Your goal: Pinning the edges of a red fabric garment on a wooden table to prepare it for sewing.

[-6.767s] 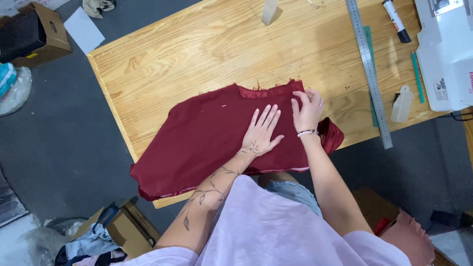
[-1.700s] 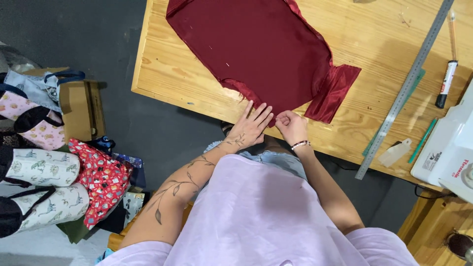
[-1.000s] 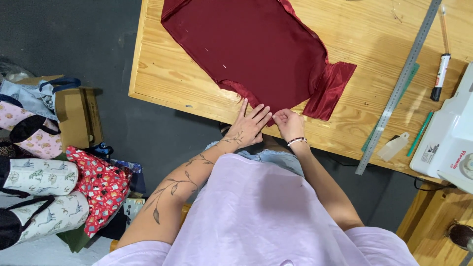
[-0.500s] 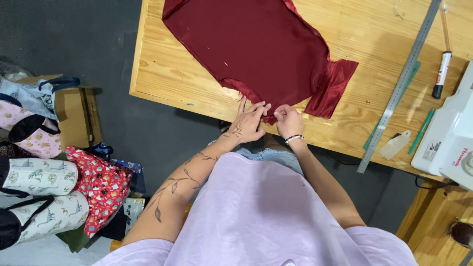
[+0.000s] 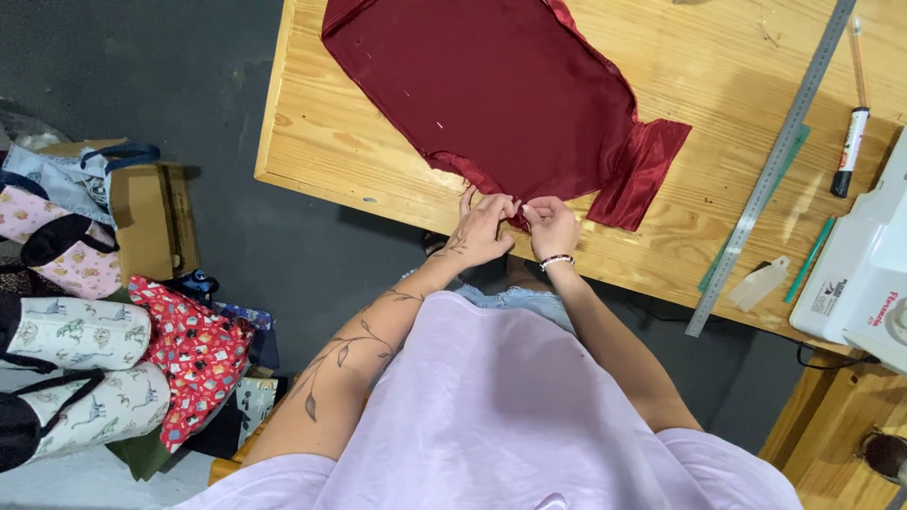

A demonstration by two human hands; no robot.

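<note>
A dark red piece of fabric [image 5: 491, 94] lies spread on the wooden table [image 5: 321, 151]. Its near edge reaches the table's front edge. My left hand [image 5: 484, 229] and my right hand [image 5: 553, 227] sit side by side at that near edge, fingertips pinched on the cloth's hem between them. A bracelet circles my right wrist. A shinier red flap of the fabric [image 5: 642, 175] sticks out just right of my right hand.
A long metal ruler [image 5: 775, 161] lies diagonally on the table's right side, with a marker [image 5: 847, 151] beyond it and a small white plastic piece [image 5: 759, 283] near it. A white sewing machine [image 5: 864, 274] stands at the right edge. Patterned bags [image 5: 85, 349] and a cardboard box [image 5: 151, 217] crowd the floor at left.
Both hands went from lying flat on the fabric's near edge to pinching it together with the fingertips. The view has shifted slightly.
</note>
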